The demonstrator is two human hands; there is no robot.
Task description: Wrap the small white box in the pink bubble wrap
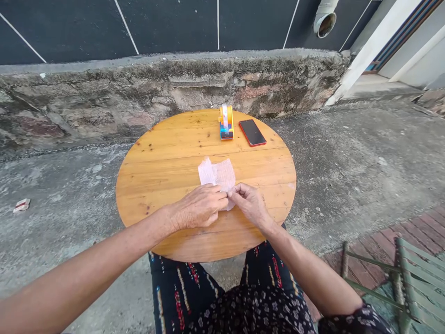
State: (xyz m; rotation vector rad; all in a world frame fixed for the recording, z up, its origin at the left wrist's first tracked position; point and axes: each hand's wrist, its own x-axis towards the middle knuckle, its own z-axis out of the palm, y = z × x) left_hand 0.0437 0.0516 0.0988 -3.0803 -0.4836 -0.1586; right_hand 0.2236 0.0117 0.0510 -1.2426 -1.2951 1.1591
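Note:
A thin, pinkish-white tissue (224, 170) lies crinkled on the round wooden table (156, 162), with a raised flap at its far left. At its near edge my left hand (203, 204) is closed, with fingers curled and their tips on the tissue. Thumb and forefinger of my right hand (248, 202) pinch the tissue's near right part, touching the left fingertips. Between the hands, the pinched bit is mostly covered by fingers.
A yellow and blue tape dispenser (226, 123) stands at the table's far side. Right of it lies a dark phone (252, 132) with a red edge. A green slatted chair (422, 283) is at the lower right. Behind the table runs a stone wall base (139, 93).

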